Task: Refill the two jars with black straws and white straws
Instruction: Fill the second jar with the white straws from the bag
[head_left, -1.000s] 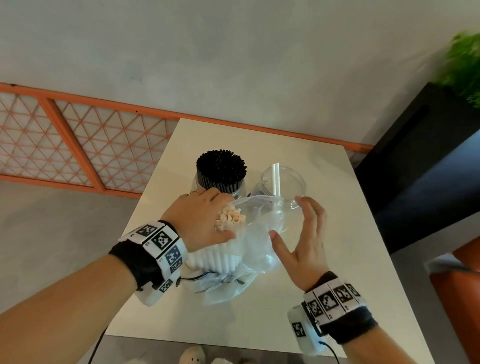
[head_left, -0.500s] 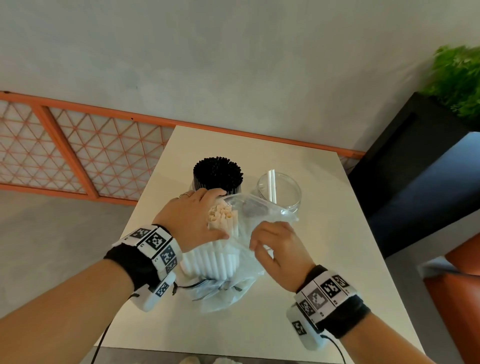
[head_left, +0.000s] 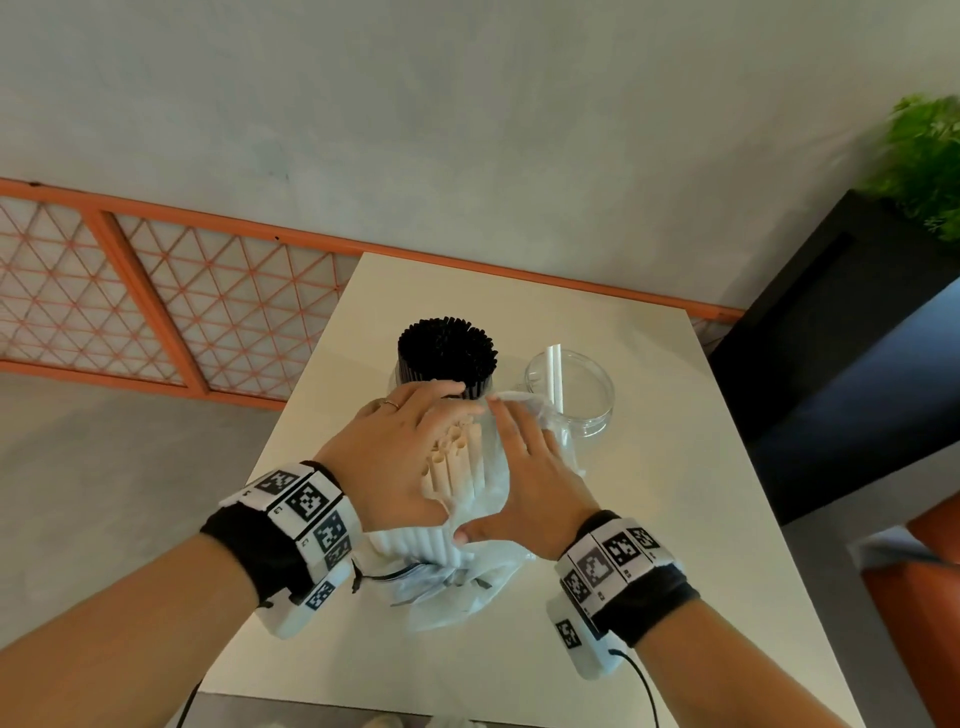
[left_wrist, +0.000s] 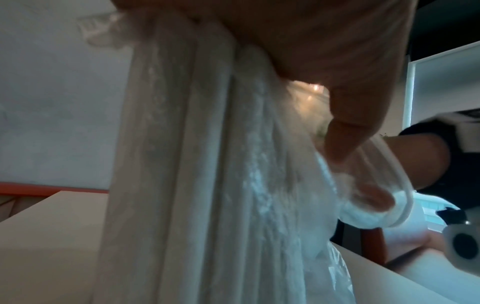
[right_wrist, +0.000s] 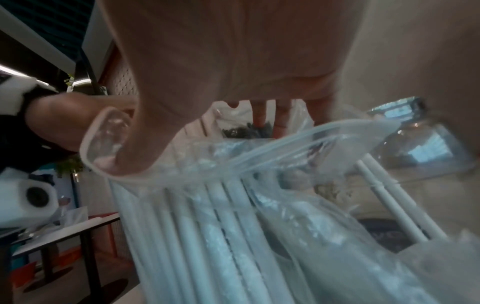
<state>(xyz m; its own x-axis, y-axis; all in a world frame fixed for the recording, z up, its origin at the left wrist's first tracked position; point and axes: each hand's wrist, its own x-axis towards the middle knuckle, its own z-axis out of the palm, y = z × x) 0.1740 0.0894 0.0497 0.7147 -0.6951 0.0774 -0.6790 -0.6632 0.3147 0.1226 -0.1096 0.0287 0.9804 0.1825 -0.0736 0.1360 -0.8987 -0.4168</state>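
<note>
- The head view alone showed the whole layout: a square off-white table (head_left: 649, 467) whose far edge met an orange lattice railing (head_left: 156, 291), with a black cabinet (head_left: 841, 332) and a green plant (head_left: 930, 156) beyond its right edge.
- The left wrist view showed what the head view hid: the left hand (head_left: 395, 457) had its thumb curled round the side of the bundle of white paper straws (head_left: 457, 467) through the film, with the bag's rolled rim looped over the right thumb.
- The right wrist view showed the right hand (head_left: 530, 478) with fingers nearly straight and spread wide, its palm and thumb pressing the clear plastic bag (right_wrist: 259, 164) down along the straws; no curl round anything was seen.
- The bundle stood upright on the table's middle, toward the near edge, and the bag was bunched at its foot (head_left: 457, 592).
- Bare tabletop lay to the right of the hands and behind the jars; the left edge ran close beside the left wrist.
- The clear glass jar on the left (head_left: 397, 382) was packed full of black straws (head_left: 447, 353), just behind the left fingertips.
- The clear glass jar on the right (head_left: 587, 415) held only two white straws (head_left: 556, 374), leaning, and stood just beyond the right fingertips.
</note>
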